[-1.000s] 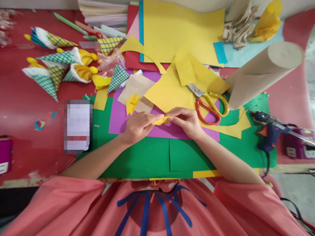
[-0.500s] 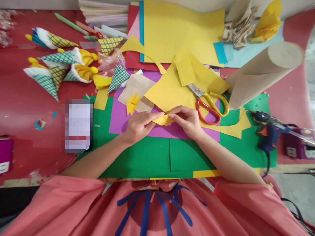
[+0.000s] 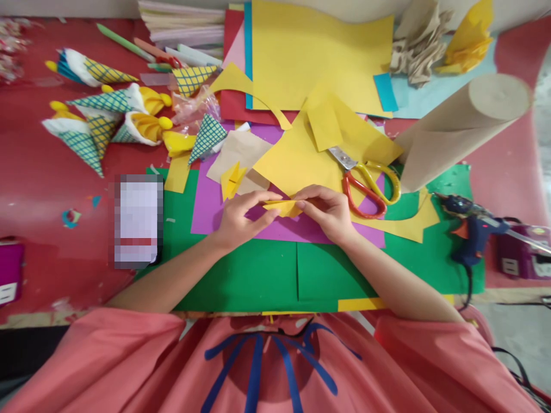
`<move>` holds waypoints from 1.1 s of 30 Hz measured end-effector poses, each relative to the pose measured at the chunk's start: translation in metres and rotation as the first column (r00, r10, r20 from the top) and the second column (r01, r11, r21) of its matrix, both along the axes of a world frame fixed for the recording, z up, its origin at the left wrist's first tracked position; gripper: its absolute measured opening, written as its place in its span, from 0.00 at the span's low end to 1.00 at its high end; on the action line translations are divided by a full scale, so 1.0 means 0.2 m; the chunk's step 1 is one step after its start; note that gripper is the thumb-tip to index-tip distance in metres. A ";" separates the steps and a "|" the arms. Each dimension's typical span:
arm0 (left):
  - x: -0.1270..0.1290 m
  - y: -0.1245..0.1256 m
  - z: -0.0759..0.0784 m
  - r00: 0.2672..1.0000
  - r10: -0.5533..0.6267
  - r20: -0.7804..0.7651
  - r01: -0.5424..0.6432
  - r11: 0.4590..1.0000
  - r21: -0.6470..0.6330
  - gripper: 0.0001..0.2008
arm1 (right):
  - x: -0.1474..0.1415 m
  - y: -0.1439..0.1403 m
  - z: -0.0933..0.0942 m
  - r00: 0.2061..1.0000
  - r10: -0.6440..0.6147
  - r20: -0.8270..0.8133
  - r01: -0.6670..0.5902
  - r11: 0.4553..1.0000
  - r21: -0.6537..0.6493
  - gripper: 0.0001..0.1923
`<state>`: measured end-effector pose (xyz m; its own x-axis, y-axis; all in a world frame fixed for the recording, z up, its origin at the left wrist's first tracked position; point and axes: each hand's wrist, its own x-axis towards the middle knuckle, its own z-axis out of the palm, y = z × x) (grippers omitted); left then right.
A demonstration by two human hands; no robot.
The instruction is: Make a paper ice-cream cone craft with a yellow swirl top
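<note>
A red bench [image 3: 34, 201] carries a green sheet [image 3: 241, 281], which seems to shield its surface, with a smooth purple sheet [image 3: 207, 209] spread on top. A flat yellow sheet [image 3: 297, 163] overlaps the purple one. To the right leans a thick, matte brown roll [image 3: 456, 129]; a glue gun [image 3: 471, 235] lies near it. The scissors [image 3: 349, 166] rest with their glossy looped handles to the right, probably for easy reach. The right hand [image 3: 325, 209] is pinched closed, thumb over the right end of a folded piece [image 3: 283, 208], apparently keeping its creases from springing open. The left hand [image 3: 241, 218] has finger and thumb parted at the other end, the thumb touching; whether it grips, one cannot tell. The piece, thin yellow paper in pointed pleats, is held between both hands above the purple sheet. A pointed yellow shape [image 3: 233, 180] sits just beyond the left hand.
</note>
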<state>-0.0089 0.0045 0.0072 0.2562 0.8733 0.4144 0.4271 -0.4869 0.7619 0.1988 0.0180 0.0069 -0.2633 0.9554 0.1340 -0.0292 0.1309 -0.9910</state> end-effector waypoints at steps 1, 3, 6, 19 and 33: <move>0.01 0.00 0.00 1.000 0.013 -0.008 -0.013 1.000 0.023 0.09 | 0.00 0.00 0.00 1.000 0.007 0.013 -0.007 1.000 0.015 0.03; 0.01 0.00 0.01 1.000 0.025 -0.015 -0.024 0.998 0.057 0.06 | 0.00 0.00 -0.01 1.000 0.006 0.028 -0.007 0.999 0.047 0.03; 0.02 0.01 0.02 0.999 0.022 -0.032 -0.020 0.998 0.057 0.06 | 0.00 0.00 -0.02 0.999 -0.011 0.048 0.007 0.996 0.086 0.03; 0.02 0.00 0.02 0.997 0.050 -0.054 -0.049 0.999 0.007 0.08 | 0.00 -0.01 0.00 0.990 -0.032 0.138 0.023 0.998 0.061 0.08; 0.03 0.00 0.02 0.999 0.035 0.003 -0.034 0.997 -0.070 0.07 | -0.01 0.00 0.00 0.981 -0.001 0.194 -0.001 1.000 0.014 0.12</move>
<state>-0.0020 0.0050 0.0108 0.2237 0.9084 0.3532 0.4395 -0.4175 0.7953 0.1974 0.0175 0.0070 -0.2855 0.9538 0.0933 0.1635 0.1444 -0.9759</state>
